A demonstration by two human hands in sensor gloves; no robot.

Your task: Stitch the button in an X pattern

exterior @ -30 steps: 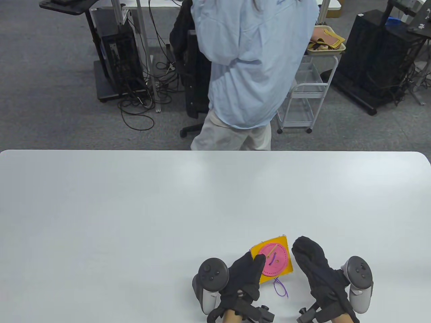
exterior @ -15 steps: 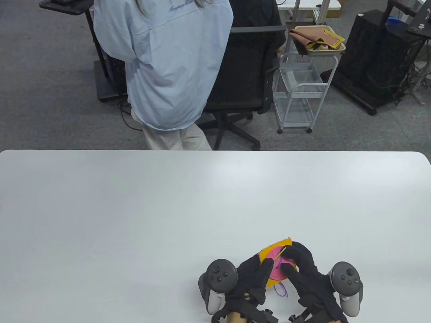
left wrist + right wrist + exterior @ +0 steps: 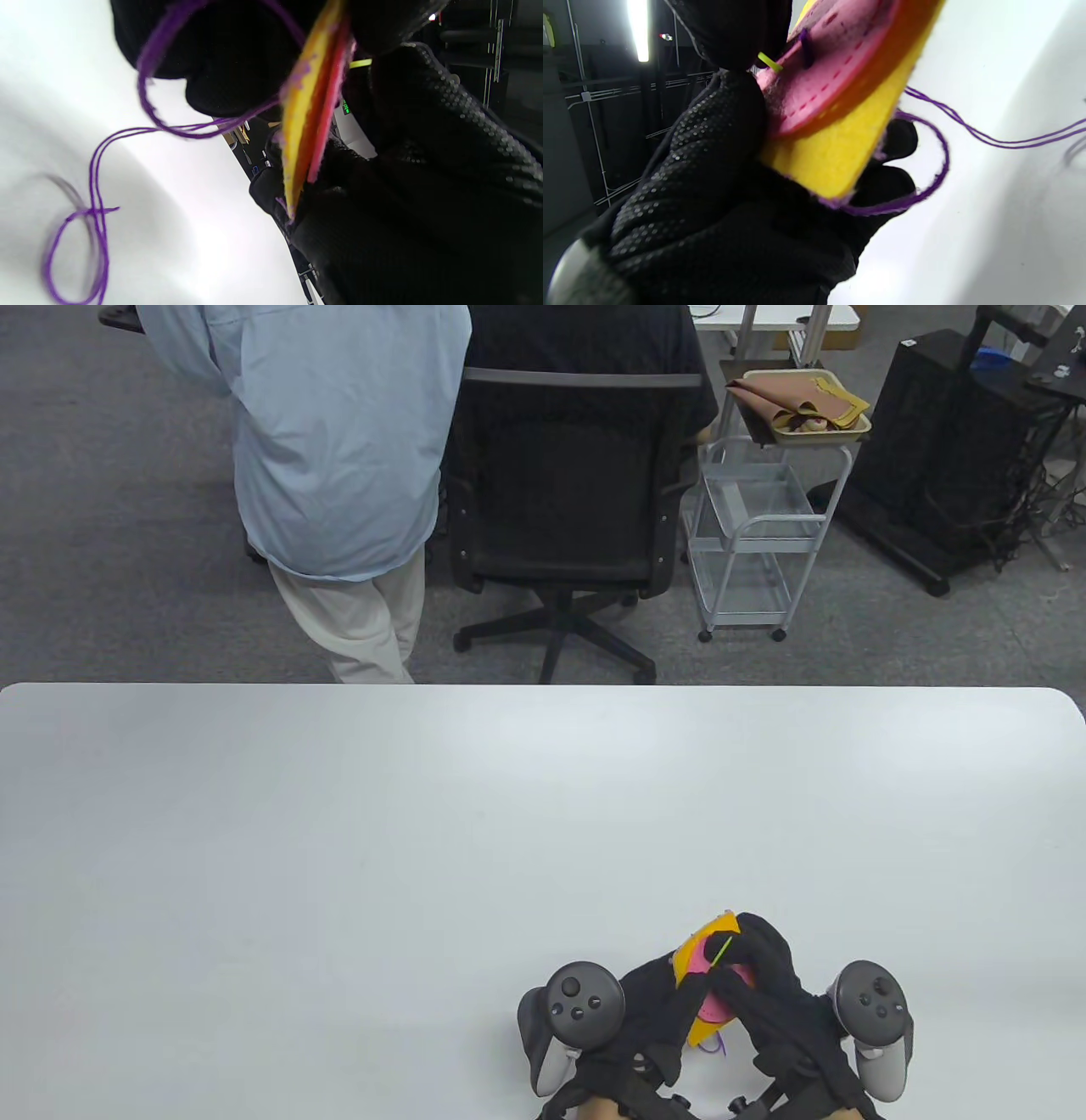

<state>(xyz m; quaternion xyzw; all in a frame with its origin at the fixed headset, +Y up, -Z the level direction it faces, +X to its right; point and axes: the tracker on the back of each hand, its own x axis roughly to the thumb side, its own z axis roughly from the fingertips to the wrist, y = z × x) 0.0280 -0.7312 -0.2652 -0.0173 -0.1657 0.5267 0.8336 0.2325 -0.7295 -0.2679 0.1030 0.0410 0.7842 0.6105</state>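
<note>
Needle [image 3: 722, 949] in right-hand grip [image 3: 768, 984]

Yellow felt square [image 3: 818, 169] tilted, pink button [image 3: 835, 67] on top. Lime needle [image 3: 770, 62] at 11 o'clock beneath fingertip [image 3: 734, 34]. Purple thread [image 3: 933, 169] loops toward 3 o'clock over white table [image 3: 988, 237].

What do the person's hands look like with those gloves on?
Both hands, the left hand and the right hand, wear black knitted gloves with tiny raised dots. A dark grey round tracker with buttons is strapped on each. Bare skin shows at the wrist.
</note>
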